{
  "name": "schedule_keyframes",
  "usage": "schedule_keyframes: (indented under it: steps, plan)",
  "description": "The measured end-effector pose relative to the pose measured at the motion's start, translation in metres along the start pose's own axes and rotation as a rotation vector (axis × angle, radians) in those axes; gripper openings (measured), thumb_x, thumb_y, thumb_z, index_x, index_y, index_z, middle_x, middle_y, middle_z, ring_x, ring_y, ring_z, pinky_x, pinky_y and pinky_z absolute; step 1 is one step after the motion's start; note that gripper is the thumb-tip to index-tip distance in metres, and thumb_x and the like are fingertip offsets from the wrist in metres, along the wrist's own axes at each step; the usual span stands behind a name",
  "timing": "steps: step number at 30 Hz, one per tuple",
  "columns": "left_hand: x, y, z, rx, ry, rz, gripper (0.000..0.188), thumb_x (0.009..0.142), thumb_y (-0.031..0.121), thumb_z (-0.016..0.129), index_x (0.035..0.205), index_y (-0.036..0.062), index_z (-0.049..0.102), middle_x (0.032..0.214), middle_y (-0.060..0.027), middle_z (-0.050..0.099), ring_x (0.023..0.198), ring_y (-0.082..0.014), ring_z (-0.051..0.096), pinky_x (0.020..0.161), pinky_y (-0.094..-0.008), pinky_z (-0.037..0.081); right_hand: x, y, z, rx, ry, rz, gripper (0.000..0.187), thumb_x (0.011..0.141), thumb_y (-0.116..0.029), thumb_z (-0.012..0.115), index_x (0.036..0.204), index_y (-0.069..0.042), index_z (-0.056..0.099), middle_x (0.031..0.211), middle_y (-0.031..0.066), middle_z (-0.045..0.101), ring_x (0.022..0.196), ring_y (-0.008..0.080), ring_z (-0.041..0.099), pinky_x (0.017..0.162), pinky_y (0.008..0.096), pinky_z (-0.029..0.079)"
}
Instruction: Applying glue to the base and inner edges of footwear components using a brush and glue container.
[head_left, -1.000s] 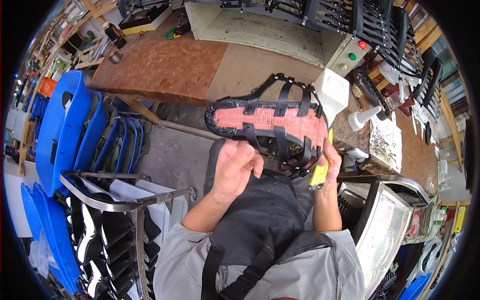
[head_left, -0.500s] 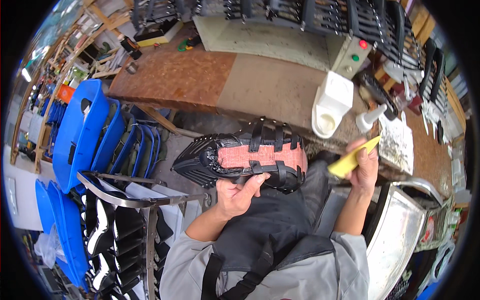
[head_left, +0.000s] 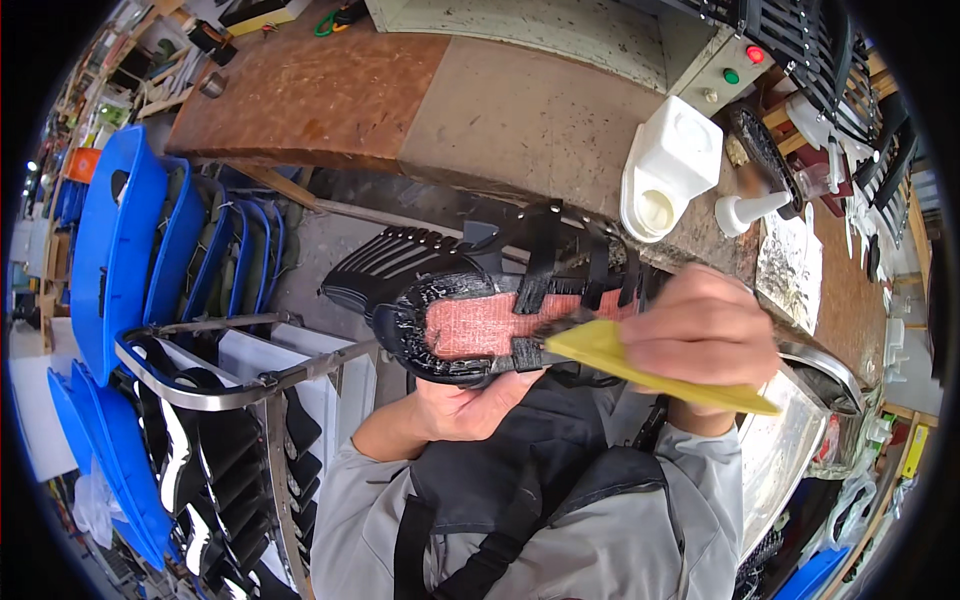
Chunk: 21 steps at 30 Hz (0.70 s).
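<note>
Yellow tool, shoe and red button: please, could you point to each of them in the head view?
Yellow tool (head_left: 598, 349), head view, on its uncovered left part.
Shoe (head_left: 498, 318), head view, on its pink surface.
Red button (head_left: 755, 54), head view, on its front.

My left hand (head_left: 470, 408) sits low, fingers tucked mostly from sight, thumb pointing rightward, its forearm (head_left: 393, 431) angling in from below. My right hand (head_left: 700, 332) is higher, fingers bunched and curled, its wrist (head_left: 702, 419) beneath.
</note>
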<state>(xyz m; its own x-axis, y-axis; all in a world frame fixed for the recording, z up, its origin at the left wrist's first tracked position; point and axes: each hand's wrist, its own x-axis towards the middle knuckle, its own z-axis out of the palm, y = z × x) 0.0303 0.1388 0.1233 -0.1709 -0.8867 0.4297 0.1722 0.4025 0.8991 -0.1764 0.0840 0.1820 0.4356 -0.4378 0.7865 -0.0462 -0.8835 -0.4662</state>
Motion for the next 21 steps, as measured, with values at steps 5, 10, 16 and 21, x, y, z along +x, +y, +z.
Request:
schedule_keyframes:
  steps: [5,10,16,21]
  plan:
    - [0.015,-0.015,-0.005,0.010,0.000,-0.036,0.032,0.074,-0.011,0.059,0.105,-0.0038,0.060,0.105,-0.0145,0.062,0.099,-0.0248,0.059,0.088,-0.0332,0.042,0.006,0.020,-0.022,0.229,-0.338,-0.213,0.017,0.064,-0.010,0.068,0.078,0.001,0.066,0.079,0.0100,0.065,0.056,0.0164,0.056,0.046,0.0246,0.038]
    - [0.028,-0.022,-0.008,0.151,-0.033,-0.029,0.036,0.073,-0.009,0.060,0.109,-0.0047,0.058,0.106,-0.0157,0.062,0.101,-0.0269,0.059,0.093,-0.0354,0.038,-0.002,0.035,-0.018,0.292,-0.244,-0.145,0.014,0.069,-0.009,0.068,0.078,0.001,0.066,0.077,0.0113,0.065,0.049,0.0153,0.054,0.041,0.0263,0.036]
    - [0.038,-0.031,0.002,0.243,0.034,-0.020,0.023,0.075,-0.008,0.058,0.098,-0.0064,0.059,0.096,-0.0133,0.063,0.088,-0.0200,0.060,0.082,-0.0310,0.046,-0.014,0.034,-0.014,0.379,0.137,0.234,0.010,0.075,-0.010,0.068,0.080,-0.001,0.066,0.074,0.0126,0.065,0.045,0.0149,0.054,0.039,0.0253,0.039]
    - [0.038,-0.031,-0.006,0.190,0.076,-0.071,0.018,0.077,-0.007,0.061,0.094,-0.0036,0.064,0.090,-0.0090,0.065,0.077,-0.0162,0.060,0.073,-0.0262,0.046,-0.064,0.043,-0.050,1.029,0.685,0.636,0.018,0.088,-0.018,0.055,0.082,-0.001,0.056,0.067,0.0095,0.059,0.045,0.0129,0.049,0.044,0.0216,0.039]
